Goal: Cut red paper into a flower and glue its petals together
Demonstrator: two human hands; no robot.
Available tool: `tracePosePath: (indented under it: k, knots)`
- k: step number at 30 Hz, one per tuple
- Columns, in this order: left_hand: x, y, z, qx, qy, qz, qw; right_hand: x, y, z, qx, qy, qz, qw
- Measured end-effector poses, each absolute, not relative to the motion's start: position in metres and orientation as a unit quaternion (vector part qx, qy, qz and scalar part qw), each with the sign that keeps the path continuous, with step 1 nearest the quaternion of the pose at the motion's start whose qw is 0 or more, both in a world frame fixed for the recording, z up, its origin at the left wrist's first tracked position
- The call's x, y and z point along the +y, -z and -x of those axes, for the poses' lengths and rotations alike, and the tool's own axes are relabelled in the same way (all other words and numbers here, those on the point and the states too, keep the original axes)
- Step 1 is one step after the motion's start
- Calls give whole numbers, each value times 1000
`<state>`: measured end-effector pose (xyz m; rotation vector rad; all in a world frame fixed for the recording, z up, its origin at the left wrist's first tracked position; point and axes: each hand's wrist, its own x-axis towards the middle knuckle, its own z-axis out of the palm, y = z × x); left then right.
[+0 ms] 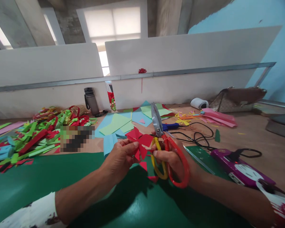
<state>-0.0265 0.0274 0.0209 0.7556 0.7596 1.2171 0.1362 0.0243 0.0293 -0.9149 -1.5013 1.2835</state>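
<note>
- Flower (142, 141), red paper, pointed petals: held up above the green surface (30, 190), between the two hands.
- Handling: probably very light, thin, apt to crease or tear; best pinched close to the centre, where petals join, rather than at the tips.
- Left hand (120, 155): thumb and fingertips pinching the flower's left side.
- Right hand (174, 160): curled around the handles of scissors (166, 144), one loop red, one yellow, blades pointing up and away; whether its fingertips also pinch the flower, cannot tell.
- Paper strips (35, 136), green and red: heaped at left.
- Power strip (244, 167), purple: at right, beside the right forearm.
</note>
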Motion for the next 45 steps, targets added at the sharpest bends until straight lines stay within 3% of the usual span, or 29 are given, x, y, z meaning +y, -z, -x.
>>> tracePosePath:
  k: [9, 19, 25, 32, 45]
  knots:
    - [41, -26, 45, 415, -513, -347, 667, 33, -39, -139, -594, -498, 435, 458]
    - [37, -22, 42, 444, -414, -499, 618, 41, -29, -142, -599, -560, 388, 422]
    - [35, -19, 35, 433, -377, -559, 598, 29, -43, -138, -656, -501, 385, 413]
    - [31, -23, 27, 440, -335, -603, 575, 27, -42, -135, -632, -511, 396, 427]
    - [27, -9, 21, 425, -424, -456, 657, 21, -45, -135, -573, -531, 401, 479]
